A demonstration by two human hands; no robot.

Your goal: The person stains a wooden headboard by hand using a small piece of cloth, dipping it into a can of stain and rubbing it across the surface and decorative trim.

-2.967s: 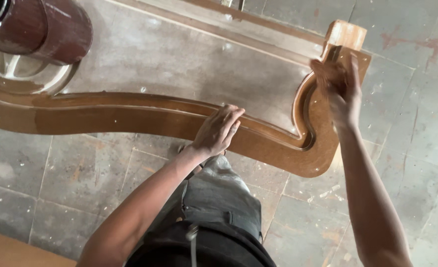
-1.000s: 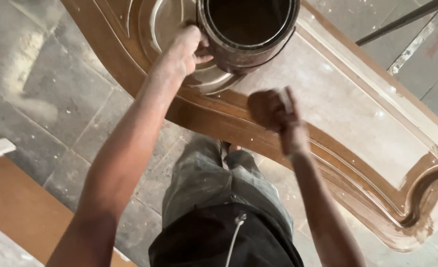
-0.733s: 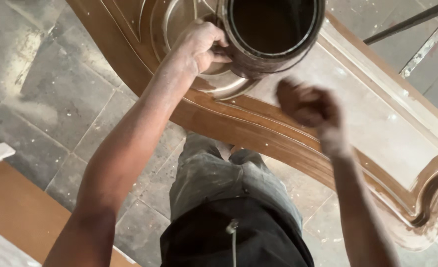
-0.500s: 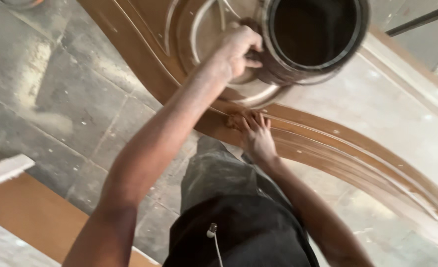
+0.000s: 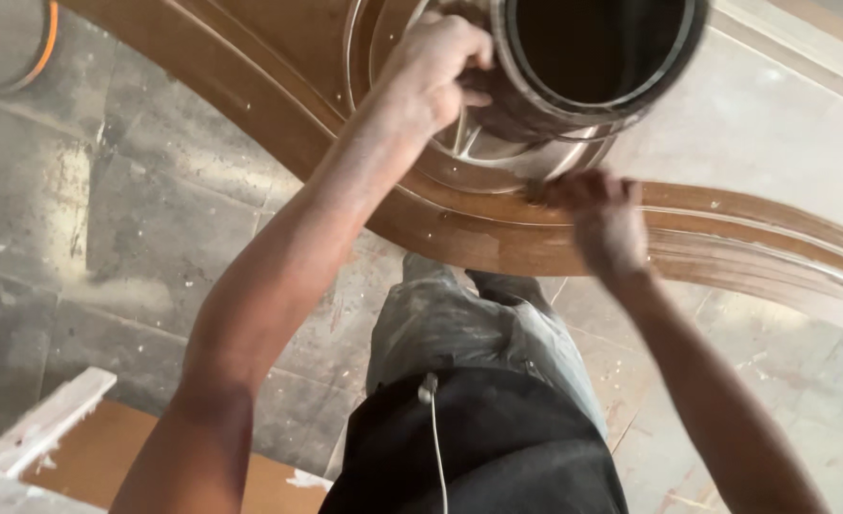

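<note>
Since half a second ago, the right hand (image 5: pixel 604 221) has slid rightward along the curved wooden frame (image 5: pixel 726 233), out from under the can to its near right side. It now lies blurred on the brown moulding, fingers spread flat and holding nothing. The left hand (image 5: pixel 433 69) grips the near left side of the dark round can (image 5: pixel 593 67), fingers closed around its wall. The can sits open-topped on the frame's round moulded part, far of the person's grey trousers (image 5: pixel 469 324) and above the stained floor (image 5: pixel 107 238).
</note>
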